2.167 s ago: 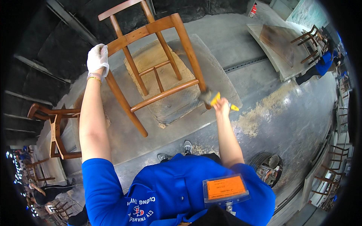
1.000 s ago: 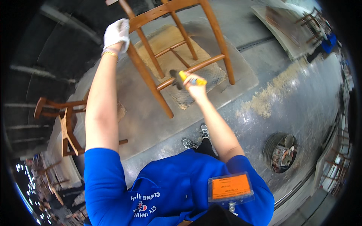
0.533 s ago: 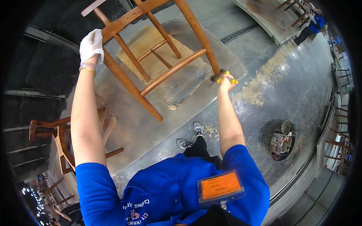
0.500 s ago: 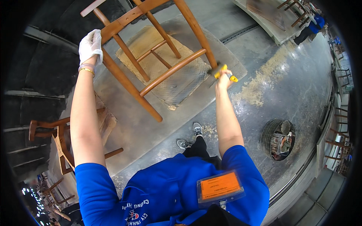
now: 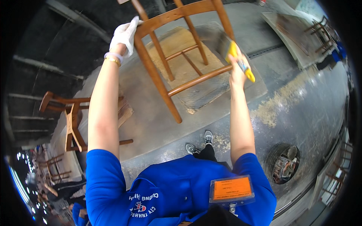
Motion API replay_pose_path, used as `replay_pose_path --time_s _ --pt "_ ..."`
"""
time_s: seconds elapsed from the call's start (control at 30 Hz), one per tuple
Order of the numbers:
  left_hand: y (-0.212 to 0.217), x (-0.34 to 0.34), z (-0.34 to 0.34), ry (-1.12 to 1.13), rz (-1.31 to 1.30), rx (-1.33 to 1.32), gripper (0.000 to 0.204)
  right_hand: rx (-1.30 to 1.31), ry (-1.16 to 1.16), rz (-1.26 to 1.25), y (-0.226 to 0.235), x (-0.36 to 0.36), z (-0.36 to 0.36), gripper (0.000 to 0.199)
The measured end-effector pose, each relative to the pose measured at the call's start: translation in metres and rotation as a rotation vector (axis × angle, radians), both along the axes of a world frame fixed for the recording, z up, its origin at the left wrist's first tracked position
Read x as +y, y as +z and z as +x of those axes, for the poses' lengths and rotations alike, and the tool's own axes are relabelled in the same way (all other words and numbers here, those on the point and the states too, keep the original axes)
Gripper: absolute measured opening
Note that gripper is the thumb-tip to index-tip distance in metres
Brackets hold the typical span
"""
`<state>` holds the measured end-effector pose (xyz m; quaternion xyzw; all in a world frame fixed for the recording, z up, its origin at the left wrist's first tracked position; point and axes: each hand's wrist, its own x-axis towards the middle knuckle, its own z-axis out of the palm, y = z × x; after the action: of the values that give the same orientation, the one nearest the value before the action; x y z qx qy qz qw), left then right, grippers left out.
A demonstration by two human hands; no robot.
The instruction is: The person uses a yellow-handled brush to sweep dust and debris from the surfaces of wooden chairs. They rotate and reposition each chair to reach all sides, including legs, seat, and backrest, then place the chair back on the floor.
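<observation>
A brown wooden chair [image 5: 176, 17] is tilted in front of me, its legs and rungs pointing partly toward me. My left hand [image 5: 125, 37], in a white glove, is closed on the chair's left corner, where the crosspiece meets the side post. In my bare right hand [image 5: 238, 67] is a wide flat brush with a yellow handle [image 5: 232, 49]. The brush's dark head is smeared by motion and lies at the chair's right post. Whether its bristles touch the wood I cannot tell. Under the chair lies a worn tan pad [image 5: 190, 101] on a grey platform [image 5: 147, 132].
Another wooden chair [image 5: 71, 124] lies on its side to my left. A round bin [image 5: 268, 162] with scraps stands on the floor at right. A second platform [image 5: 288, 41] bearing a chair is at the far right. Other people work near the edges.
The view has shifted, so the scene sits further right and lower. My right hand has moved up along the chair's right post with the brush, whose handle has turned. The left hand stays at its corner.
</observation>
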<state>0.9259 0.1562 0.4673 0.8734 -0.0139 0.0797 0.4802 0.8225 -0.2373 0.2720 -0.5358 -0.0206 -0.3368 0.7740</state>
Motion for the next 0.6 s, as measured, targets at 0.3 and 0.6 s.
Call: replay_pose_path --time_s 0.3,0.6 --pt "0.046 -0.015 -0.050 -0.039 0.235 -0.010 0.068 -0.513 0.043 -1.374 0.089 0.221 -0.005 0.004" --pt "0.042 -0.006 -0.038 -0.033 0.178 -0.035 0.079 -0.192 0.600 -1.732 0.034 0.195 -0.116 0.020"
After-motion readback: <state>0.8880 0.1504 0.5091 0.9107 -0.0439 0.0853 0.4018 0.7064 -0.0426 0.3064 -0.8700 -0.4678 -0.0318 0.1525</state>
